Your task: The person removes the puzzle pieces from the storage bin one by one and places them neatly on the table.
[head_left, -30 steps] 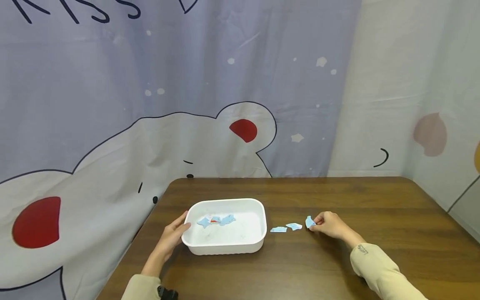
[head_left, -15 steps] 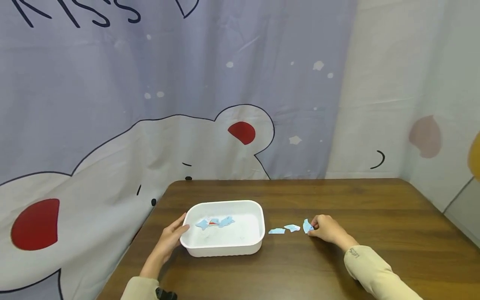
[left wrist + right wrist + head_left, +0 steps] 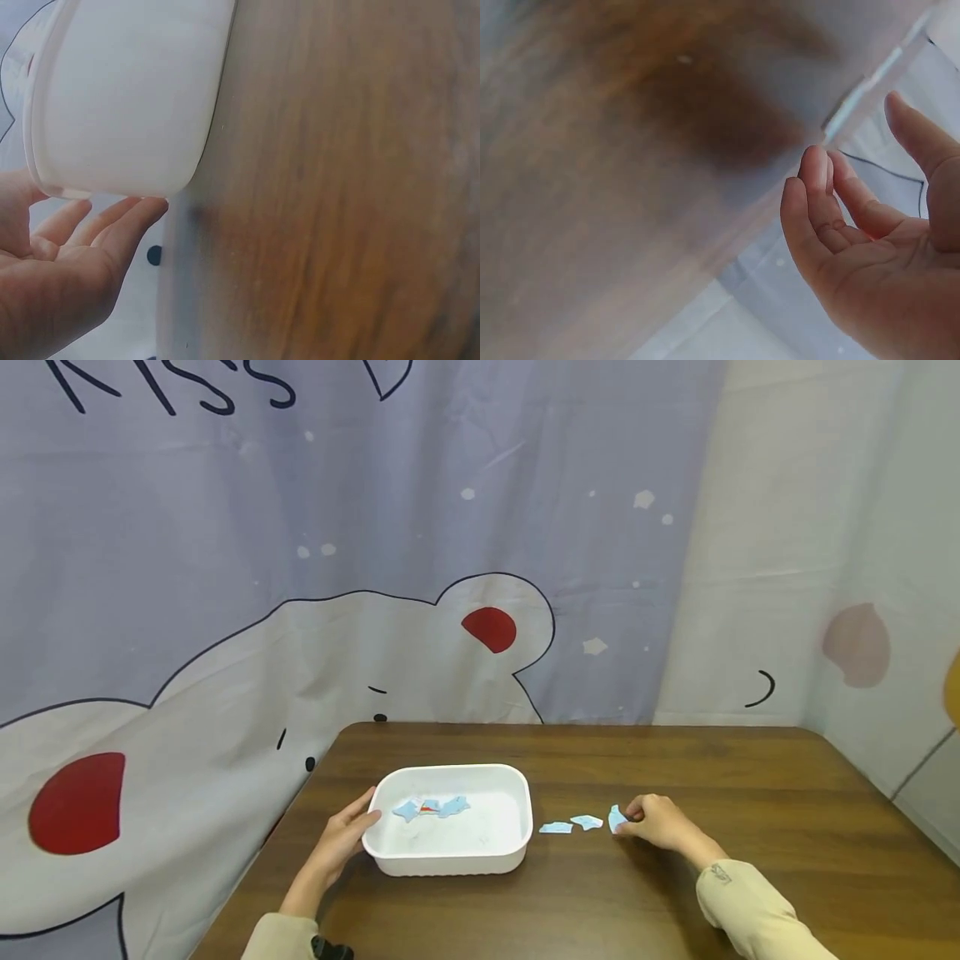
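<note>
A white plastic basin (image 3: pixel 450 864) stands on the wooden table. My left hand (image 3: pixel 339 843) holds its left end, thumb over the rim and fingers against the outer wall, as the left wrist view (image 3: pixel 67 262) also shows. Several light-blue flat scraps (image 3: pixel 453 807) lie inside, one with red. To the right of the basin, two blue-and-white scraps (image 3: pixel 587 822) lie in a row. At the row's right end is another light-blue scrap (image 3: pixel 617 819), lying on the table. My right hand (image 3: pixel 660 822) touches its right edge; in the right wrist view the thumb stands apart from the fingers.
The brown table (image 3: pixel 525 914) extends around the basin, its far edge close to a printed curtain (image 3: pixel 405 652). Another pale curtain (image 3: pixel 855 693) hangs along the right side. A dark band (image 3: pixel 330 948) sits at the left wrist.
The rightmost scrap has shifted slightly left toward the other two, with my right hand at it. My left hand and the basin stay in place; the head view tilts slightly.
</note>
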